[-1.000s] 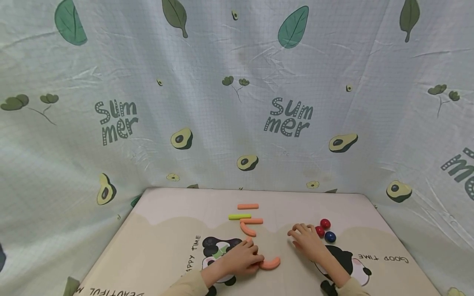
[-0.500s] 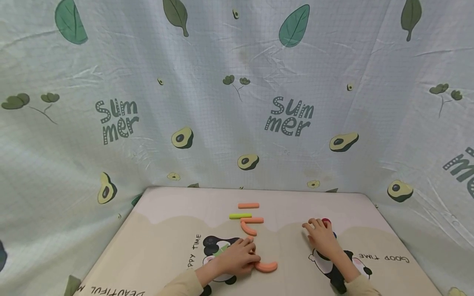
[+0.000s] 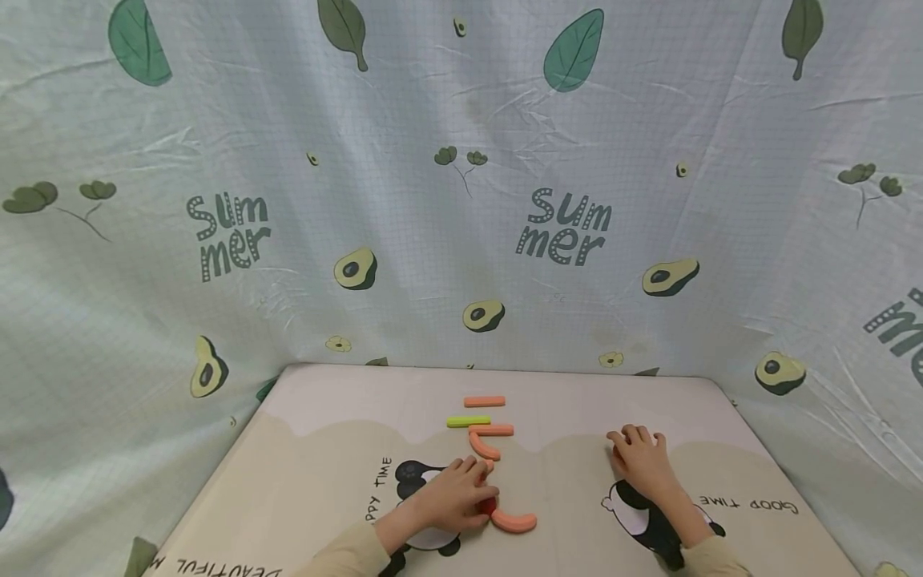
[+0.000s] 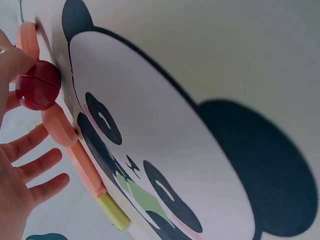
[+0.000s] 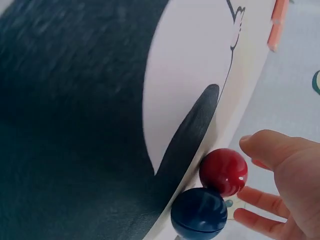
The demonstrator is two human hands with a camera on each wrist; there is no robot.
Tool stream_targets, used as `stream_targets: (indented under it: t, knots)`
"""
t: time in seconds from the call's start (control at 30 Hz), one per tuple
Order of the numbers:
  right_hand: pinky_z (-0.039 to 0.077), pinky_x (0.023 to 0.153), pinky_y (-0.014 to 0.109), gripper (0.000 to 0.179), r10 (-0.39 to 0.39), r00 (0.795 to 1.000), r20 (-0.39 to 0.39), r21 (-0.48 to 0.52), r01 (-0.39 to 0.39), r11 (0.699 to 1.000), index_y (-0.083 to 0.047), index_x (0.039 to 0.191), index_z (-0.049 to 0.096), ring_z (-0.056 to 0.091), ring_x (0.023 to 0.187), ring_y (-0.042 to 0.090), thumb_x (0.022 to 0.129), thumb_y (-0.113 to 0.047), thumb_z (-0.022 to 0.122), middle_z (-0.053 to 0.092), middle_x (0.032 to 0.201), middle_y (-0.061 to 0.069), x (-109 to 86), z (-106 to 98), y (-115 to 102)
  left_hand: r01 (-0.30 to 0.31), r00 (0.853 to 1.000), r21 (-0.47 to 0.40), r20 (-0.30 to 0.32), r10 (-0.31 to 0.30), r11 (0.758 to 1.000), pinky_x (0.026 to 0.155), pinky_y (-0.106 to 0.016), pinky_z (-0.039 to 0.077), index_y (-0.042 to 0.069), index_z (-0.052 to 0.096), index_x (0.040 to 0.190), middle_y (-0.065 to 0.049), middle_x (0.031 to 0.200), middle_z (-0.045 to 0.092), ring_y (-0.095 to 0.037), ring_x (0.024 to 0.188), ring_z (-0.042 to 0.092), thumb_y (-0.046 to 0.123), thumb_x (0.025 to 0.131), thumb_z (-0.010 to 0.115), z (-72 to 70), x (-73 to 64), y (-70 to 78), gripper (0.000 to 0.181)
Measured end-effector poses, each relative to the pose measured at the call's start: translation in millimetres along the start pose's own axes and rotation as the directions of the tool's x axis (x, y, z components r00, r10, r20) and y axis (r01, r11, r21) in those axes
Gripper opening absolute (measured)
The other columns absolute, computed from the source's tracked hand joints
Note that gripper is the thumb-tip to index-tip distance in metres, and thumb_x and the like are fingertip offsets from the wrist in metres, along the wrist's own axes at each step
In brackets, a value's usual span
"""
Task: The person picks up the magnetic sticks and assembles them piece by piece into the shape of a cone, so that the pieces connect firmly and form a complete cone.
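Left hand (image 3: 449, 498) is pinching a red ball (image 4: 38, 87) between orange curved pieces (image 3: 514, 523) (kinda crowded there); can't tell if the right hand (image 3: 645, 466) grips anything, with another red ball (image 5: 223, 172) and a blue ball (image 5: 199, 214) close by.

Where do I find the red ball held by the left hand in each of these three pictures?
Head view: the held ball is low, near the middle, partly hidden by the left hand.
Left wrist view: the held ball is at upper left, against the thumb.
Right wrist view: not in it; the red one beside the blue ball is another.
Shared landmark: the orange pieces, seen in all three.
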State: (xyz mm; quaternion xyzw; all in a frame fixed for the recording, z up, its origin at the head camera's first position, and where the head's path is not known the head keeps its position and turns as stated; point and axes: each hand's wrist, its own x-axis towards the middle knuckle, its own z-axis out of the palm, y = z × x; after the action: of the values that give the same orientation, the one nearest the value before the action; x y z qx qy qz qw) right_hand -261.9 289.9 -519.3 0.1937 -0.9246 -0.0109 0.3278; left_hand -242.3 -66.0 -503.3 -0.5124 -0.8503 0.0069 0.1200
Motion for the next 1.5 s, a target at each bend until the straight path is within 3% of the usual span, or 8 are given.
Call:
stream_targets:
  t: [0.43, 0.93, 1.17, 1.5]
  knots:
    - [0.037, 0.068, 0.056, 0.033, 0.060, 0.992, 0.115, -0.025, -0.058, 0.998, -0.011, 0.094, 0.059, 0.049, 0.083, 0.033, 0.065, -0.017, 0.073, 0.054, 0.088, 0.015, -5.0, 4.5, 7.9, 0.028, 1.000, 0.043, 0.001, -0.028, 0.999, 0.063, -0.021, 0.026, 0.029, 0.054, 0.107, 0.000, 0.096, 0.047, -0.010, 0.080, 0.033, 0.052, 0.082, 0.051, 3.0, -2.5, -7.5, 0.034]
    - [0.036, 0.069, 0.054, 0.032, 0.060, 0.992, 0.114, -0.025, -0.058, 0.998, -0.009, 0.093, 0.059, 0.049, 0.083, 0.032, 0.066, -0.015, 0.075, 0.054, 0.085, 0.012, -3.9, 2.9, 5.9, 0.047, 0.999, 0.124, 0.013, -0.049, 0.991, 0.060, -0.021, 0.018, 0.030, 0.055, 0.099, 0.003, 0.089, 0.047, -0.008, 0.074, 0.028, 0.060, 0.081, 0.046, 7.3, -2.9, -10.4, 0.036]
    - [0.037, 0.070, 0.055, 0.031, 0.065, 0.987, 0.144, -0.033, -0.060, 0.998, -0.009, 0.093, 0.059, 0.049, 0.083, 0.032, 0.067, -0.014, 0.074, 0.054, 0.083, 0.011, -3.3, -0.6, 3.5, 0.049, 0.997, 0.132, 0.056, -0.056, 0.990, 0.061, -0.021, 0.022, 0.028, 0.053, 0.098, 0.003, 0.091, 0.048, -0.010, 0.077, 0.036, 0.061, 0.082, 0.044, 6.4, -3.3, -9.4, 0.038]
    - [0.036, 0.073, 0.055, 0.031, 0.070, 0.983, 0.170, -0.032, -0.066, 0.997, -0.009, 0.093, 0.059, 0.049, 0.085, 0.032, 0.067, -0.014, 0.074, 0.053, 0.083, 0.011, -1.0, -0.8, 3.3, 0.054, 0.998, 0.136, 0.033, -0.059, 0.989, 0.061, -0.022, 0.023, 0.029, 0.053, 0.098, 0.003, 0.092, 0.048, -0.010, 0.077, 0.037, 0.061, 0.082, 0.044, 4.3, -3.8, -9.4, 0.037]
